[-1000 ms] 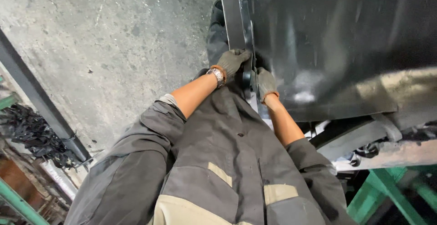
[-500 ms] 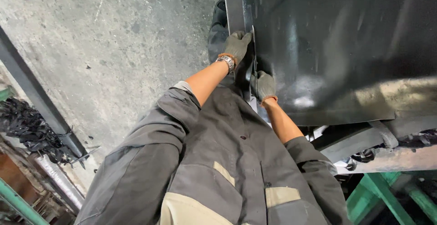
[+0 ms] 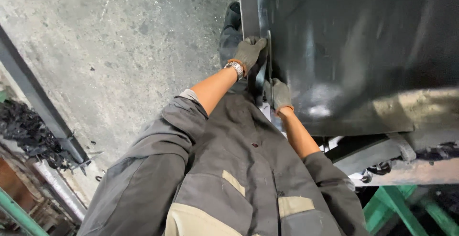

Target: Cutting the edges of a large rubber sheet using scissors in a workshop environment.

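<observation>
Even daylight; soft glare on dark panel [image 3: 363, 49]; slight edge blur

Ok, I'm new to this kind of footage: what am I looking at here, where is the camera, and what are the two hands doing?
The camera sits on the person's head and looks straight down, so you see their grey work jacket, both forearms and the concrete floor below. Both hands wear grey work gloves. The left hand, with a wristwatch at the wrist, grips the edge of a big black sheet that fills the upper right. The right hand presses on the same edge, a little lower. A dark metal beam runs across the floor on the left, with black scraps beside it. Green frame parts show at the lower right.
</observation>
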